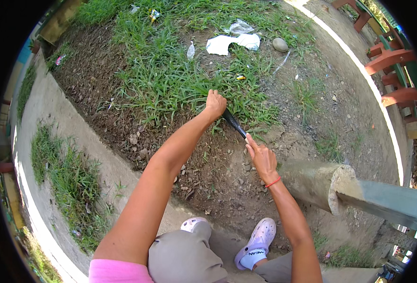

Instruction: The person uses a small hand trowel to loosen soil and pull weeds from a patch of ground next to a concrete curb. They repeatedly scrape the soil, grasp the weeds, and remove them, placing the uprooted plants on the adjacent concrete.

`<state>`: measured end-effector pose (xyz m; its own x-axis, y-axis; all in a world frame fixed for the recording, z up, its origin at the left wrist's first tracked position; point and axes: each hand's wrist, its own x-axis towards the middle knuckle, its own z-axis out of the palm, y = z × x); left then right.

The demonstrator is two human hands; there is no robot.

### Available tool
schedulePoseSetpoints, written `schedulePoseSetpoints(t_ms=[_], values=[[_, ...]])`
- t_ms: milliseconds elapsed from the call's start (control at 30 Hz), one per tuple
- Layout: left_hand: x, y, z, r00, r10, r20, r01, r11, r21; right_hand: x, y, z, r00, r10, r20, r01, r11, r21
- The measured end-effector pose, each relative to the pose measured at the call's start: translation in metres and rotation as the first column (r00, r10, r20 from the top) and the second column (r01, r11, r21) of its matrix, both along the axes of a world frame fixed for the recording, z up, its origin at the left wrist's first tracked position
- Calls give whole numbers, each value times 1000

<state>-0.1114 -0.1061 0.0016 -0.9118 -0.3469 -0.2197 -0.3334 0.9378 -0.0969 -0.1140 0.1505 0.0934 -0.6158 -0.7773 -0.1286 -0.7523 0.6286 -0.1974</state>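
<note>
My left hand [216, 103] is closed at the edge of the green grass [194, 88], its fingers around some blades. From beside it a dark, narrow tool [234, 123], which looks like a blade, slants down to my right hand [263, 157]. My right hand grips the tool's near end, where a bit of pale handle shows, with the index finger laid along it. The tool's far end is hidden behind my left hand and the grass. Bare brown soil [208, 169] with small stones and dry leaves lies just below both hands.
A concrete curb [98, 141] runs along the left. A round concrete post base [311, 180] with a grey post [381, 198] stands at the right. Beyond the hands lie white litter [219, 45], clear plastic [241, 27] and a rounded stone [280, 45]. My clogs [261, 233] are below.
</note>
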Motion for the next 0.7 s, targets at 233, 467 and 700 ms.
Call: schedulePoseSetpoints(t_ms=[233, 467, 700], values=[[33, 25, -3, 975, -208, -77, 181, 947, -266, 34, 33, 6, 807, -277, 522, 428, 882, -194], [39, 7, -37, 886, -333, -322, 246, 928, -282, 77, -7, 42, 809, -125, 575, 453, 756, -473], [34, 15, -28, 943, -252, -217, 209, 957, -203, 48, -14, -24, 957, -116, 266, 244, 820, -518]])
